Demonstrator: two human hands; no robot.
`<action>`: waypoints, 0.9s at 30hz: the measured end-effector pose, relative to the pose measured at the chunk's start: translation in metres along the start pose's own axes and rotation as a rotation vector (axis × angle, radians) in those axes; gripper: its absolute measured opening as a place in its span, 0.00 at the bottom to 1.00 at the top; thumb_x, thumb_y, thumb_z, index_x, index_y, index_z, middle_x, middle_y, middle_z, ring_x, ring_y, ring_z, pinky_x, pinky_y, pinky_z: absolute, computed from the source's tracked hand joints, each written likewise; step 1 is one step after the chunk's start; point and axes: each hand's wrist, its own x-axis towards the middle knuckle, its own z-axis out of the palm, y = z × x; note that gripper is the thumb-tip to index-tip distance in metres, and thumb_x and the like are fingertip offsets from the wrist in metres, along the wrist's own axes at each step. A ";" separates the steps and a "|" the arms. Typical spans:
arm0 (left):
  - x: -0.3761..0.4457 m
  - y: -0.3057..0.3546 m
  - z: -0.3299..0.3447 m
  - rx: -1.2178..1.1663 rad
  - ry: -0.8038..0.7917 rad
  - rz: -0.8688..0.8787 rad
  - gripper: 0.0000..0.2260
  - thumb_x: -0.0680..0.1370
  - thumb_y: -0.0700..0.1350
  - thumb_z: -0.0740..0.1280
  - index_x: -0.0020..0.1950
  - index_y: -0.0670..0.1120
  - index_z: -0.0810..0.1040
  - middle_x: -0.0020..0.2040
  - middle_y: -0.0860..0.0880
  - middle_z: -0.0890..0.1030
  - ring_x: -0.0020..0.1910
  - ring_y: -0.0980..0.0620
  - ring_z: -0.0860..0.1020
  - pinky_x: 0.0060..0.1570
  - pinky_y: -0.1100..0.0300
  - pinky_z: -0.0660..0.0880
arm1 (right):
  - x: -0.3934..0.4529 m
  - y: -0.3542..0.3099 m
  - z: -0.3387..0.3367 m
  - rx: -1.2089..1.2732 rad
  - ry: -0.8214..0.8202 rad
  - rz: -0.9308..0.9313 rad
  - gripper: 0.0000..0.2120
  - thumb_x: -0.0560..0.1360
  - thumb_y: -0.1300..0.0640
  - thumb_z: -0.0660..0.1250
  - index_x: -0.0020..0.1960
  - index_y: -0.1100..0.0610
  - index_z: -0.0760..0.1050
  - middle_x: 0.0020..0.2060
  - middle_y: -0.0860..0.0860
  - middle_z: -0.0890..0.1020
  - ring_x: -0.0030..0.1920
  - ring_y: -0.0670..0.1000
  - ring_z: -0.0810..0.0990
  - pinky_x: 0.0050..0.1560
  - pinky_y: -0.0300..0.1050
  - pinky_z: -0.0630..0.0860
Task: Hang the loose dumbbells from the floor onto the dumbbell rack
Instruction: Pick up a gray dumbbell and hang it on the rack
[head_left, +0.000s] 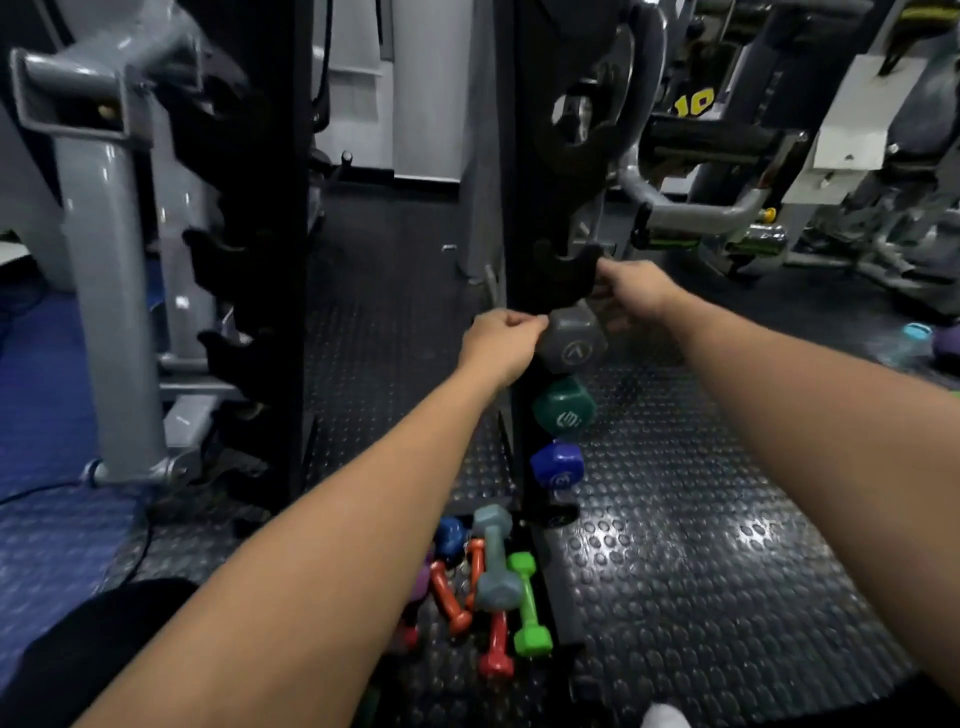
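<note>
A black upright dumbbell rack (524, 218) stands in the middle. A green dumbbell (563, 408) and a blue dumbbell (556, 465) hang on its lower cradles. Just above them is a grey dumbbell (571, 340). My left hand (501, 338) is closed against its left side. My right hand (628, 291) is curled behind it, beside an empty cradle (566, 267). On the floor at the rack's foot lie loose dumbbells: a grey-blue one (493, 556), a lime green one (527, 603), an orange one (449, 597), a red one (496, 649) and a small blue one (449, 535).
A second black rack (260, 291) and a grey machine post (109, 312) stand to the left. Gym machines (727, 208) fill the back right. Studded black rubber flooring (701, 545) lies to the right, blue flooring (47, 415) to the left. A cyan and a purple object (930, 338) lie far right.
</note>
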 end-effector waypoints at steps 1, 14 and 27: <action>-0.001 -0.001 -0.005 0.019 -0.041 0.001 0.09 0.74 0.59 0.71 0.47 0.55 0.81 0.52 0.53 0.84 0.51 0.50 0.82 0.50 0.55 0.80 | -0.004 0.003 0.002 0.038 0.003 0.014 0.16 0.82 0.45 0.63 0.51 0.58 0.76 0.38 0.54 0.78 0.32 0.52 0.74 0.32 0.44 0.70; 0.004 -0.076 -0.002 0.241 -0.171 0.017 0.04 0.74 0.51 0.72 0.46 0.53 0.82 0.48 0.52 0.84 0.48 0.52 0.81 0.46 0.58 0.77 | -0.036 0.129 0.031 0.259 0.202 0.105 0.10 0.80 0.48 0.67 0.48 0.55 0.78 0.39 0.52 0.82 0.35 0.49 0.77 0.34 0.44 0.72; 0.039 -0.199 0.023 0.558 -0.311 -0.083 0.01 0.76 0.49 0.72 0.46 0.54 0.81 0.48 0.55 0.83 0.47 0.54 0.80 0.49 0.61 0.72 | -0.103 0.309 0.150 0.259 0.303 0.528 0.03 0.78 0.57 0.69 0.44 0.52 0.78 0.41 0.56 0.84 0.43 0.56 0.80 0.47 0.52 0.75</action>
